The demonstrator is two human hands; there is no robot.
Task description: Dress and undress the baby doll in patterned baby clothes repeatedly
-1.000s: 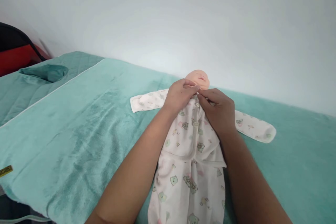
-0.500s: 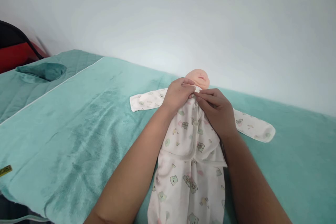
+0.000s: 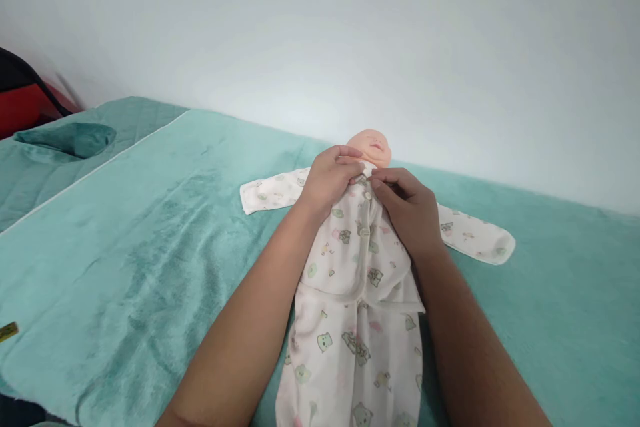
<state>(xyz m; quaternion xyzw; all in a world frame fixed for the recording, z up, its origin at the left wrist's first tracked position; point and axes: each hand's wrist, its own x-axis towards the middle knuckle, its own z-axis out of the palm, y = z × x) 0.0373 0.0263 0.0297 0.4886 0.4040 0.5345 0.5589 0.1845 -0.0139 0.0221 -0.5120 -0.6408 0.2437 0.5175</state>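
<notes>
A baby doll (image 3: 373,145) lies on its back, dressed in a white baby jacket (image 3: 336,255) and trousers (image 3: 345,363) printed with small bears. The jacket's front edges meet down the middle, where a button shows on the chest. At the collar, my left hand (image 3: 331,177) is closed on the jacket's edge near the neck. Just right of it, my right hand (image 3: 407,203) pinches the facing edge of the jacket between thumb and fingers. Both sleeves stretch out sideways, and the fingertips partly hide the neckline.
Under the doll spreads a turquoise plush cover (image 3: 165,240). A folded teal cloth (image 3: 70,138) rests at the far left beside a red and black object (image 3: 23,103). A pale wall (image 3: 320,40) rises behind. A yellow tag (image 3: 9,331) sits at the left edge.
The whole view has shifted slightly, so things sit a little further left. My right fingers have drawn slightly apart from my left ones at the collar, and the chest button shows more clearly.
</notes>
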